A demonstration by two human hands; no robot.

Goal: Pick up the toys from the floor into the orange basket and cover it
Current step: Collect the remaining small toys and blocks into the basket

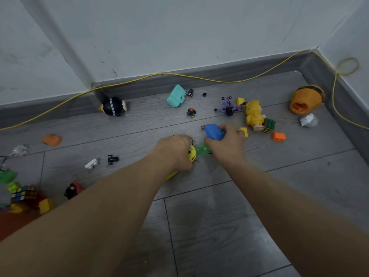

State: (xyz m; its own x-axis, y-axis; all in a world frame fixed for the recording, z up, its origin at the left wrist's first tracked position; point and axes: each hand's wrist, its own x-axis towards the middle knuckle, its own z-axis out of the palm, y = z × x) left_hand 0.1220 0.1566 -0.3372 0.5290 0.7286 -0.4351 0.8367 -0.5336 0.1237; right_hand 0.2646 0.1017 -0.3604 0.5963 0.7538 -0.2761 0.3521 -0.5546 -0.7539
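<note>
My left hand (173, 150) is closed around a yellow toy (192, 153) low on the grey floor. My right hand (227, 142) grips a blue toy (214, 131). A green ball (203, 149) lies between the two hands. Scattered toys surround them: a teal box (176, 96), a black penguin (114, 106), a yellow figure (254, 114), a small cube puzzle (269, 125), a purple jointed toy (228, 107). At the far left edge sits the orange basket (12, 222), blurred, holding a cube puzzle (23, 193) and blocks.
An orange cup-shaped toy (305, 100) lies tipped in the right corner beside a white toy (308, 120). A yellow cable (179, 75) runs along the skirting. Small orange pieces (52, 139) (279, 136), a white brick (92, 163) and black parts (112, 159) dot the floor.
</note>
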